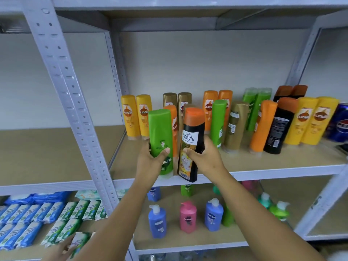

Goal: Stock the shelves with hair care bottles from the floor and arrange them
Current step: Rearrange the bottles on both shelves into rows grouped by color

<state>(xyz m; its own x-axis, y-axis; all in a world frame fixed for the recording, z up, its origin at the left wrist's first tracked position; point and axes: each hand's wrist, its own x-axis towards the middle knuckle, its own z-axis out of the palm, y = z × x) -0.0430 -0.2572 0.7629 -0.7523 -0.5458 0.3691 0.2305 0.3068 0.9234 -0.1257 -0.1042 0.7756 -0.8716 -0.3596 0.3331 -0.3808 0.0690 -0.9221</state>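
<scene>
Wipes packs in blue and green fill the lower shelf of the left bay, beside the perforated grey upright. At the back of the middle shelf two yellow Sunsilk bottles stand side by side. Nearer the front edge, the left hand grips a green Sunsilk bottle — thumb across its front, fingers curled round its left side — with the bottle upright and its base on the shelf. Just right of it, almost touching, the right hand holds a black Safi Shayla bottle with an orange cap, thumb on the label and fingers wrapped behind; this bottle leans slightly and its base sits at the shelf's front lip. Behind and to the right stand gold, orange, green and black bottles in loose rows, then two more yellow Sunsilk bottles and a blue Pepsi can at the far right. On the shelf below — blue, pink and green pump bottles.
</scene>
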